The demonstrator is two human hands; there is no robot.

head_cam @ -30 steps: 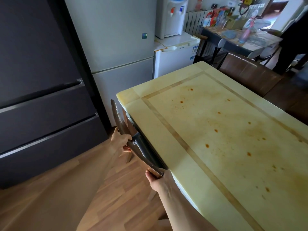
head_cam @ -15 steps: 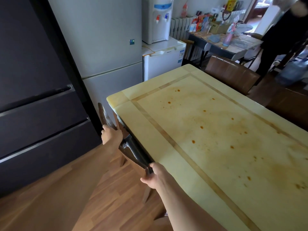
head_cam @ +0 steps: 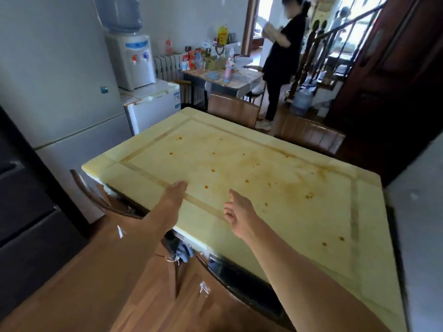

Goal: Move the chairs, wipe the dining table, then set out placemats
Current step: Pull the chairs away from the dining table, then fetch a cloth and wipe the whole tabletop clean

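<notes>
Both my hands reach over the stained yellow stone table (head_cam: 299, 224): left hand (head_cam: 173, 196) flat, right hand (head_cam: 238, 213) loosely spread, both empty.

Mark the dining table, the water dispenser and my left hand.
dining table (head_cam: 275, 202), head view, bare stained top near its middle.
water dispenser (head_cam: 137, 74), head view, white front below the taps.
left hand (head_cam: 174, 195), head view, middle of the hand.

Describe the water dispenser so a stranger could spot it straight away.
Find the tall pale fridge left of the dining table. Beside it stands a small white fridge; the water dispenser sits on top, alone in having red and blue taps.
</notes>
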